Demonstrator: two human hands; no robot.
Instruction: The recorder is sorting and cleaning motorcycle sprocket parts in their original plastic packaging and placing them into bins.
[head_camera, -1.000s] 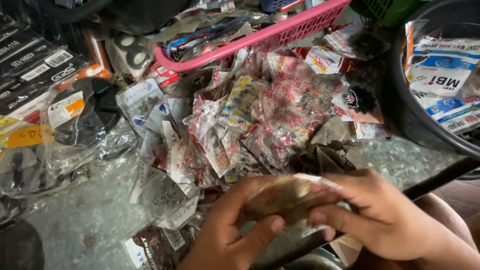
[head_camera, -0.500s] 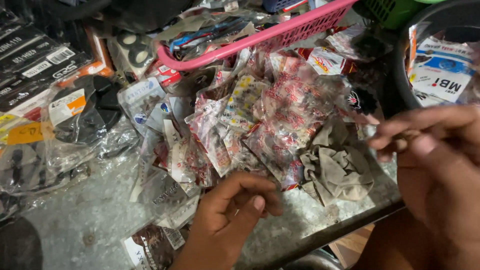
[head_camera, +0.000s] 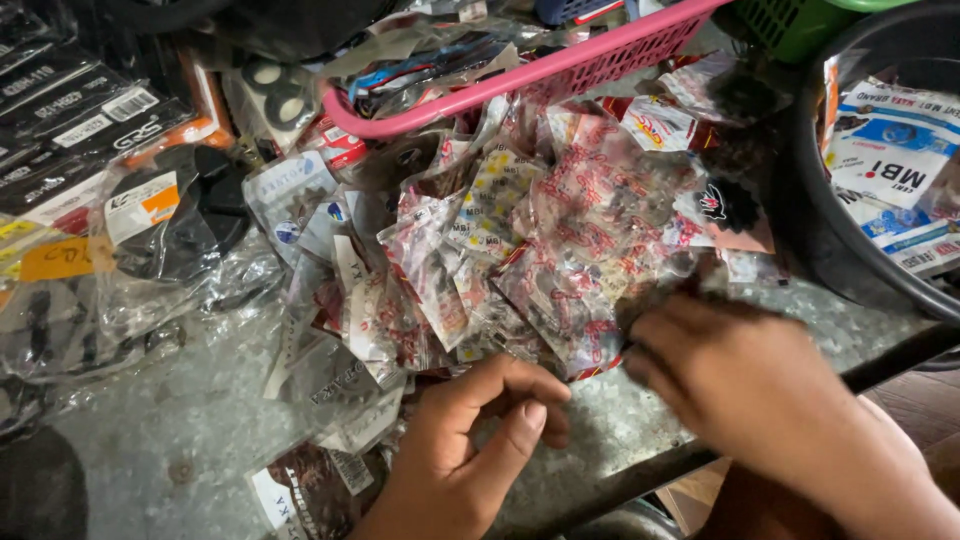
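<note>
A galvanised metal worktop (head_camera: 180, 450) lies buried under small packaged parts, seen from above by the person working at it. At far right stands a dark round tub (head_camera: 830, 250) holding blue-and-white printed packs, its wall just beside the heap. Along the top, a pink plastic basket (head_camera: 560, 70) stuffed with more packets juts over the clutter. At left, a black rubber part in a clear bag (head_camera: 190, 215) rests well apart from both hands. In the middle spreads a heap of clear packets with red print (head_camera: 560, 230), overlapping one another from the basket's rim down to the worktop's near edge. The right hand (head_camera: 740, 385), blurred, lies palm down at the heap's lower right edge, its fingers touching the packets there; whether they grip anything cannot be told. The left hand (head_camera: 470, 440) rests at the heap's near edge, fingers (head_camera: 515, 440) loosely curled and holding nothing, thumb pointing toward the packets. Just left of its wrist lies a dark packet with a white label (head_camera: 300, 490).
</note>
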